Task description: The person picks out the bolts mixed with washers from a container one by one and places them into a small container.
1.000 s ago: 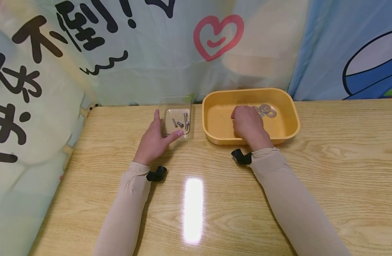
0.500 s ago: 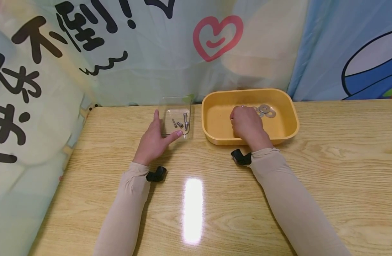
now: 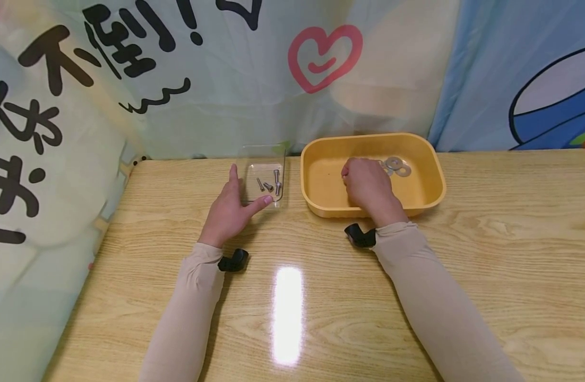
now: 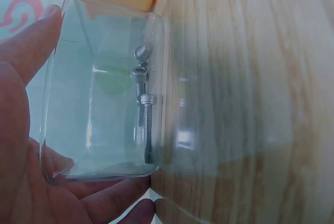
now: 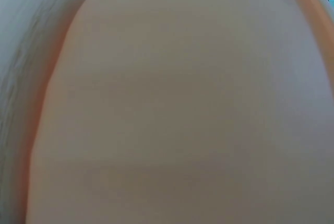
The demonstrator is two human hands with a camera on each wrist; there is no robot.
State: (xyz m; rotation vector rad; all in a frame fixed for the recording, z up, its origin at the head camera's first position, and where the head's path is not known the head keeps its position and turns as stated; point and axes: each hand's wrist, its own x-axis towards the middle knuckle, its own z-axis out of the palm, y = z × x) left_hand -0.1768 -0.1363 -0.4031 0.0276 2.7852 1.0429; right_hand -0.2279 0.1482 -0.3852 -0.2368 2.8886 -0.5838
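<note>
My left hand point(image 3: 229, 209) grips a small clear plastic box point(image 4: 117, 130) by its near-left side. Its thumb lies at the rim, and the other fingers wrap round the far side. Several silver socket-head screws point(image 4: 147, 130) lie on the box floor. Reaching down into the yellow bin point(image 3: 321, 209), my right hand point(image 3: 371, 188) has curled fingers. Its fingertips are hidden beneath it, so I cannot tell what they hold. Several flat metal washers point(image 3: 394, 163) lie in the bin just right of that hand. The back of the hand point(image 5: 172, 104) fills the right wrist view.
Both containers stand side by side at the back of the wooden table point(image 3: 340, 313), the box left of the bin. A printed cloth point(image 3: 216, 122) hangs right behind them. A black wrist camera point(image 3: 233, 260) sits at the left wrist, another point(image 3: 359, 235) at the right.
</note>
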